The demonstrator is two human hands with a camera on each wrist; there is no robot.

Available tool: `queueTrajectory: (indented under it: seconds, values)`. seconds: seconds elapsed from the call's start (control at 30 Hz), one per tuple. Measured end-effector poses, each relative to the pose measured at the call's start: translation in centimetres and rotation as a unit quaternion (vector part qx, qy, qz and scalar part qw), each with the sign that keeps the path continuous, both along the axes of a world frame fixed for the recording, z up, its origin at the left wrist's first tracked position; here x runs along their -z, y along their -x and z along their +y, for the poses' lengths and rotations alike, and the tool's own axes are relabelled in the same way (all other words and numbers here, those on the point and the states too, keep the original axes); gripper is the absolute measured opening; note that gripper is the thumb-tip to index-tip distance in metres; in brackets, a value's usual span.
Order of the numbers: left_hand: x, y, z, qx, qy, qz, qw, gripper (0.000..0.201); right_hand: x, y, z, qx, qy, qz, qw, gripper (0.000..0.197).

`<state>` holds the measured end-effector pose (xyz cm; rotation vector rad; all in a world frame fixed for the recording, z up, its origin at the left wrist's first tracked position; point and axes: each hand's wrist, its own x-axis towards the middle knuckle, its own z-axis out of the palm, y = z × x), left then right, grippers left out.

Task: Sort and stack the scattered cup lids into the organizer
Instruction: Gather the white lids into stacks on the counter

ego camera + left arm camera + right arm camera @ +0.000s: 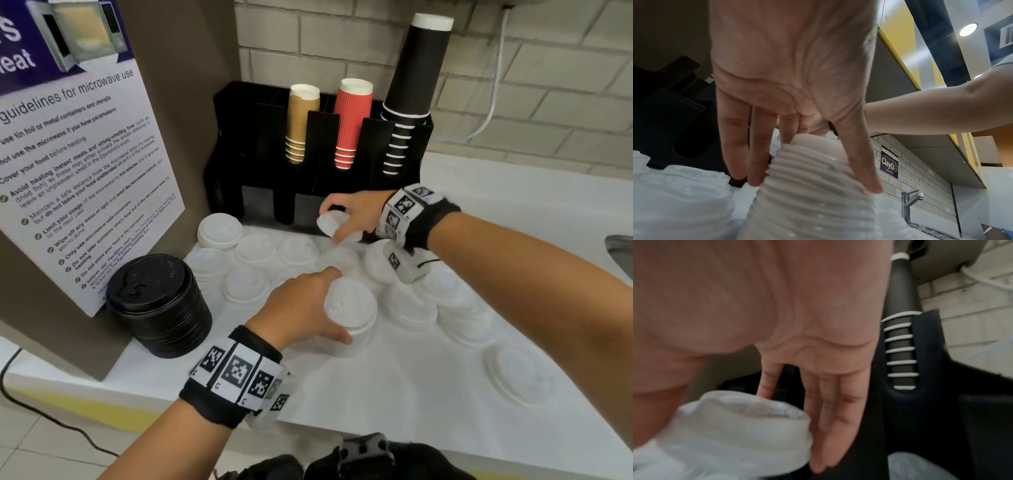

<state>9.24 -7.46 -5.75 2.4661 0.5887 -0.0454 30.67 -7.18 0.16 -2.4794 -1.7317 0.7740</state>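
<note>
White cup lids lie scattered and in short piles on the white counter point(394, 387). My left hand point(305, 308) grips a tall stack of white lids point(349, 315) standing on the counter; in the left wrist view the fingers and thumb clasp that ribbed lid stack point(809, 194). My right hand point(352, 214) holds a few white lids point(334, 224) tilted, just in front of the black organizer point(260, 150). The right wrist view shows those held lids point(735, 426) between thumb and fingers, blurred.
The organizer's upper slots hold gold point(301, 123), red point(351, 123) and black cup stacks point(411, 96). A stack of black lids point(161, 305) stands at the left beside a microwave guidelines sign point(82, 178). A sink edge point(620, 246) shows at the right.
</note>
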Motion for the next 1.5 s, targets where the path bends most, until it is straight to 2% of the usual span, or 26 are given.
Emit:
queueTrajectory:
  seconds: [0.1, 0.2, 0.27, 0.37, 0.43, 0.5, 0.6, 0.73, 0.8, 0.9, 1.0, 1.1, 1.23, 1.37, 1.5]
  values:
    - [0.2, 0.0, 0.1, 0.001, -0.003, 0.000, 1.000, 0.092, -0.7, 0.3, -0.3, 0.017, 0.000, 0.019, 1.000, 0.062]
    - [0.2, 0.0, 0.1, 0.002, -0.002, -0.001, 1.000, 0.097, -0.1, 1.3, -1.1, -0.005, 0.029, -0.009, 1.000, 0.073]
    - [0.2, -0.1, 0.3, 0.006, 0.012, 0.000, 1.000, 0.093, -0.1, 1.6, -2.4, -0.027, 0.057, -0.063, 0.996, 0.064]
    - [-0.1, -0.3, 0.7, 0.017, 0.052, -0.005, 0.998, 0.074, -0.2, 1.6, -5.6, -0.083, 0.124, -0.130, 0.980, 0.051]
    - [-0.1, -0.4, 0.8, 0.021, 0.072, -0.012, 0.997, 0.070, 0.0, 1.5, -8.0, -0.103, 0.187, -0.143, 0.966, 0.060]
    - [-0.2, -0.7, 0.8, 0.026, 0.083, -0.020, 0.996, 0.067, 0.7, 1.5, -10.2, -0.134, 0.231, -0.194, 0.944, 0.077]
    - [-0.1, -1.0, 0.5, 0.033, 0.084, -0.028, 0.996, 0.067, 2.3, 1.4, -12.1, -0.195, 0.214, -0.296, 0.910, 0.090]
    - [0.1, -1.2, 0.3, 0.029, 0.089, -0.039, 0.995, 0.066, 3.6, 1.1, -13.0, -0.206, 0.179, -0.334, 0.902, 0.091]
    - [0.3, -1.2, 0.4, 0.028, 0.088, -0.041, 0.995, 0.066, 3.7, 0.8, -13.3, -0.180, 0.154, -0.302, 0.923, 0.090]
    - [0.5, -1.2, 0.4, 0.025, 0.084, -0.041, 0.995, 0.072, 3.4, 0.0, -13.9, -0.076, 0.086, -0.185, 0.976, 0.087]
    - [0.7, -1.2, 0.5, 0.024, 0.078, -0.035, 0.996, 0.079, 2.8, -0.6, -14.5, 0.025, 0.026, -0.064, 0.997, 0.085]
    - [0.9, -1.2, 0.4, 0.024, 0.081, -0.040, 0.996, 0.082, 2.6, -1.0, -15.0, 0.060, -0.036, 0.016, 0.997, 0.080]
    - [1.4, -1.1, 0.2, 0.024, 0.082, -0.051, 0.995, 0.085, 2.0, -1.1, -15.4, 0.123, -0.111, 0.108, 0.980, 0.072]
    - [1.7, -1.2, 0.1, 0.018, 0.094, -0.059, 0.994, 0.090, 1.7, 0.1, -16.0, 0.124, -0.183, 0.157, 0.962, 0.066]
    - [1.5, -1.2, 0.0, 0.004, 0.083, -0.061, 0.995, 0.107, 2.5, 3.1, -16.2, 0.125, -0.203, 0.219, 0.946, 0.067]
